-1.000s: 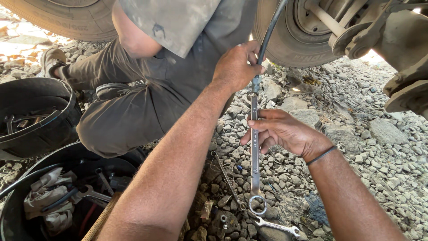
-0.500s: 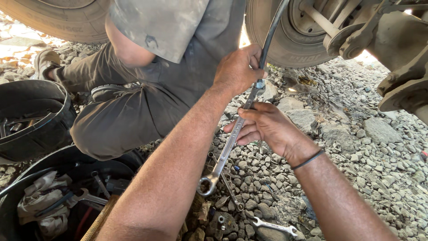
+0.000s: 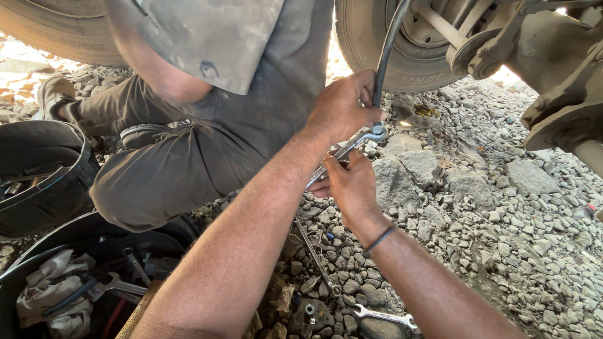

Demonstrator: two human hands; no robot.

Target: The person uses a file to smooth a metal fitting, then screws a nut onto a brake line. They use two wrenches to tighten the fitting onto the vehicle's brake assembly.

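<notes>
My left hand (image 3: 342, 103) is closed around the lower end of a black rubber hose (image 3: 387, 56) that hangs down from under the vehicle. A silver spanner (image 3: 349, 150) has its head on the fitting at the hose's end and slants down to the left. My right hand (image 3: 352, 185), with a dark band on its wrist, grips the spanner's handle just below my left hand. Both hands are above gravel ground, right next to another person's knee.
A person in grey trousers (image 3: 188, 163) crouches at the left, very close. A tyre (image 3: 370, 44) and axle parts (image 3: 559, 94) hang overhead. Black tubs (image 3: 44, 188) with tools and rags stand at the left. Two loose spanners (image 3: 317, 257) (image 3: 386, 317) lie on the gravel.
The spanner has swung from hanging straight down to slanting up and left. My right hand has moved left with its handle. My left hand has stayed on the hose end.
</notes>
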